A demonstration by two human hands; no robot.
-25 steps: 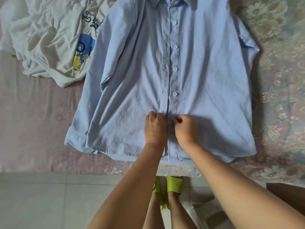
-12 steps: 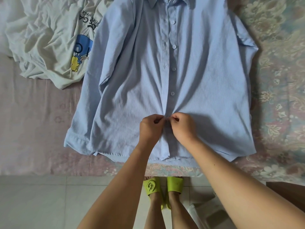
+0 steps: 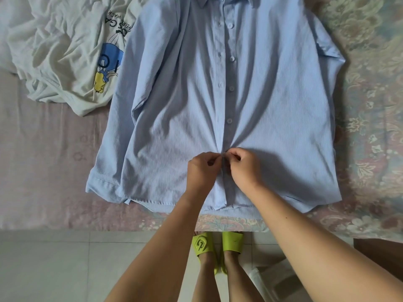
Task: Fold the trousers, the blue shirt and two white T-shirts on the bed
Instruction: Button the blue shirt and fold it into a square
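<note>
We found the blue shirt [image 3: 250, 101] spread front-up and unfolded on the bed [image 3: 43, 160], with our left hand [image 3: 201, 168] and right hand [image 3: 243, 166] both pinched shut on its button strip near the hem, apparently fastening a low button. One white T-shirt [image 3: 65, 51] lay crumpled beside it, touching the sleeve. We judged folding barely begun; the trousers and second T-shirt were not in view.

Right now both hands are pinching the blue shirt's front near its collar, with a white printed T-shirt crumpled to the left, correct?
Not quite. The head view shows the left hand and right hand pinching the blue shirt low on its button strip, near the hem, not the collar. The white printed T-shirt does lie crumpled to the left.
</note>
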